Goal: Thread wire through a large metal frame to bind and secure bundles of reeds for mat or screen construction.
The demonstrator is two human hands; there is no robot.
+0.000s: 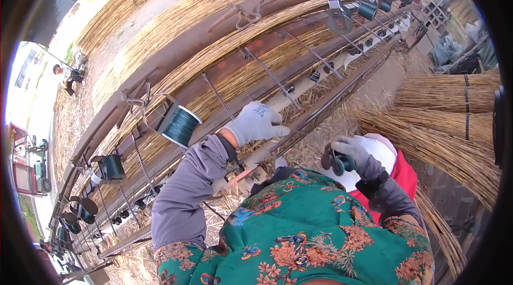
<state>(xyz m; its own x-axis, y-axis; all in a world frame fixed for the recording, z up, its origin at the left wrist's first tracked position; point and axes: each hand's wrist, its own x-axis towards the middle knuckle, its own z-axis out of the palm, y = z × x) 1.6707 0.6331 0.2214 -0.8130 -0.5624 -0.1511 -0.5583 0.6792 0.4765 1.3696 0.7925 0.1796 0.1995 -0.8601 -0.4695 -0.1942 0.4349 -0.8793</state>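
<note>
My left hand (256, 123), in a pale grey work glove, is over the near rail of a long metal frame. Its thumb and fingers are pinched together, and whatever lies between the fingertips is too fine to make out. Farther right and nearer my body, my right hand (350, 151), also gloved, grips a small dark spool (340, 164) with rounded ends and green winding. A large spool of dark green wire (181, 125) hangs on the frame just left of my left hand. Another green wire spool (111, 167) sits farther left.
Reed stalks (230, 52) lie along the rusty frame (181, 49), crossed by thin metal rods. More spools (367, 8) line its far right end. Tied reed bundles (443, 116) rest at right, by a red and white cloth (403, 178). At far left are a person (69, 76) and a tractor (37, 164).
</note>
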